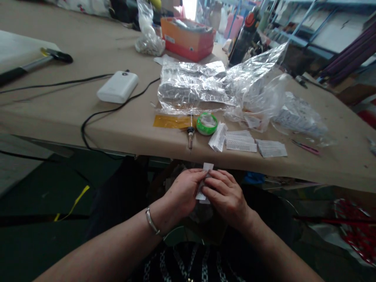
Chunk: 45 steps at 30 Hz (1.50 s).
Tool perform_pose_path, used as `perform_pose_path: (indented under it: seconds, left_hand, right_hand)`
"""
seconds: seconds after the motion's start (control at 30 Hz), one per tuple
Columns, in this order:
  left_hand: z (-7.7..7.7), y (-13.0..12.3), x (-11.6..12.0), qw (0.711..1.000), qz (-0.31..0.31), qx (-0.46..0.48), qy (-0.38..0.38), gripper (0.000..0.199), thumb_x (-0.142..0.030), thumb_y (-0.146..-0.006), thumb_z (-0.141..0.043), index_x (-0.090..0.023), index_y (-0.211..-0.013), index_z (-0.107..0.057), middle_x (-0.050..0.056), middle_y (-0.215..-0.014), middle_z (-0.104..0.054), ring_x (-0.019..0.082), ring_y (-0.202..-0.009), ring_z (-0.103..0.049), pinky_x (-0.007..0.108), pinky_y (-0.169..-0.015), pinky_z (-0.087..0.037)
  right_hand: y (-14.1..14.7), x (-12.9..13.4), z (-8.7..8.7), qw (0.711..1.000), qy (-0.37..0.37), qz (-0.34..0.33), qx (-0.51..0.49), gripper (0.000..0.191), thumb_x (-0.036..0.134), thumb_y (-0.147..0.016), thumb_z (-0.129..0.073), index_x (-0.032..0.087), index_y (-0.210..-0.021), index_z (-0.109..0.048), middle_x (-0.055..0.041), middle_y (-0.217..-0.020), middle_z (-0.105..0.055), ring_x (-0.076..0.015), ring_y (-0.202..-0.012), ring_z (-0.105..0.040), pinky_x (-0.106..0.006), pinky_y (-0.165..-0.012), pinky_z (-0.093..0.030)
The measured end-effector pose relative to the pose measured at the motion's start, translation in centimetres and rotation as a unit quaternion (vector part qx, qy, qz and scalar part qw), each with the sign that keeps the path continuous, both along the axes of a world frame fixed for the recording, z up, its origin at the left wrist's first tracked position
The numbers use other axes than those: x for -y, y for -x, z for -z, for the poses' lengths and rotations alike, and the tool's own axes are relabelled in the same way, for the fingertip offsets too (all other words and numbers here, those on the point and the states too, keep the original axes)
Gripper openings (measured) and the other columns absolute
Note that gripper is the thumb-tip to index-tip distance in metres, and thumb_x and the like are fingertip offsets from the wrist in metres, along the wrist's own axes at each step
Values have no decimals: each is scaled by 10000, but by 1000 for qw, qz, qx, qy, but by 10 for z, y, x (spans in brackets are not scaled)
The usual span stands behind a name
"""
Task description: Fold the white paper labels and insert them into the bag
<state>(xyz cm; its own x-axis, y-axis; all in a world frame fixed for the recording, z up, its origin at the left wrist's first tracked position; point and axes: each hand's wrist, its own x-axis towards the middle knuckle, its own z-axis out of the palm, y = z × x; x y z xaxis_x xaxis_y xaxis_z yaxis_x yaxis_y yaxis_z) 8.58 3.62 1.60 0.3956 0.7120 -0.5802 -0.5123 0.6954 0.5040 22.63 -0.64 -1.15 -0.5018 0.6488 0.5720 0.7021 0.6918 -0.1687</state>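
My left hand (pixel 184 190) and my right hand (pixel 227 196) meet below the table's front edge, both closed on a small white printed strip (pixel 201 193). One end of the strip sticks up above the fingers, and its middle is partly hidden by them. On the table just beyond lie a fanned stack of white strips (pixel 217 137), a second stack of printed strips (pixel 241 141) and a third stack (pixel 271 149). A green-rimmed round tin (pixel 206 124) sits left of them. Beside it a pen-like tool with a metal tip (pixel 190 137) points toward me.
Crinkled clear plastic bags (pixel 199 86) spread behind the stacks. A white power bank (pixel 118 87) with a black cable lies left. Amber film (pixel 170 122) is near the tin, pink-handled tweezers (pixel 305 147) at right. An orange-red box (pixel 188 39) and a dark bottle (pixel 243 39) stand behind.
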Motion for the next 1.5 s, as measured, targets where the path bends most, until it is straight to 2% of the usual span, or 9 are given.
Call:
perform_pose_path:
  seconds: [0.37,0.5,0.57,0.63,0.77,0.97,1.13,1.37,1.5]
  left_hand:
    - [4,6,4,999,32,10,-37,8,-75,-714,-643,-71,-717,-650,69,-676,-653,88,-560,-577,163,-495,-408]
    - [3,9,4,998,55,-12,-41,69,-113,-784,-596,-75,-764,-650,73,-672,-655,106,-537,-591,192,-497,-451]
    - [1,11,4,996,78,-23,-35,115,-150,-826,-559,-81,-821,-650,82,-696,-665,124,-543,-608,230,-517,-492]
    - [0,11,6,994,99,-30,-36,142,-183,-847,-544,-85,-847,-647,87,-711,-669,128,-543,-616,252,-537,-515]
    - [1,12,11,989,137,-16,-59,172,-222,-851,-548,-82,-830,-645,82,-693,-657,117,-506,-603,249,-529,-513]
    - [11,19,14,977,205,50,-43,146,-217,-837,-555,-91,-848,-627,79,-742,-649,135,-551,-623,272,-555,-524]
    - [18,24,13,974,211,58,-50,134,-254,-843,-566,-124,-847,-594,10,-673,-574,120,-532,-598,232,-499,-491]
    - [18,25,16,971,223,49,-63,152,-281,-844,-566,-130,-837,-568,13,-646,-573,104,-518,-581,196,-475,-449]
    - [18,25,16,971,221,51,-70,161,-289,-842,-568,-128,-831,-564,13,-642,-571,98,-513,-569,193,-478,-433]
  right_hand:
    - [2,4,-2,999,42,-27,2,208,111,-875,-517,186,-1037,-624,-48,-1039,-686,-229,-1166,-526,-438,-1022,-396]
    - [1,5,-7,989,86,1,-124,274,191,-836,-610,197,-1108,-574,-74,-1073,-649,-240,-1122,-537,-422,-977,-433]
    - [0,2,-8,955,159,72,-240,239,252,-826,-626,202,-1054,-577,-69,-1020,-633,-221,-1018,-578,-377,-890,-477]
    - [0,-3,-10,887,275,128,-348,187,296,-819,-622,208,-977,-577,-32,-921,-622,-174,-852,-601,-307,-759,-500]
    - [5,-13,-8,747,456,116,-470,158,333,-778,-643,192,-801,-578,38,-693,-562,-94,-598,-514,-204,-556,-429]
    - [12,-15,-2,675,515,94,-520,143,300,-754,-658,188,-743,-570,60,-602,-535,-69,-496,-444,-189,-495,-382]
    - [12,-13,-6,715,483,76,-500,171,306,-772,-654,226,-915,-609,38,-764,-599,-93,-661,-540,-205,-626,-442]
    - [11,-11,-15,848,410,90,-323,284,282,-832,-563,225,-1104,-619,-17,-941,-644,-158,-849,-594,-291,-813,-454]
    - [12,-10,-13,861,382,105,-318,369,293,-835,-555,222,-1197,-562,-32,-1021,-646,-178,-916,-607,-311,-853,-457]
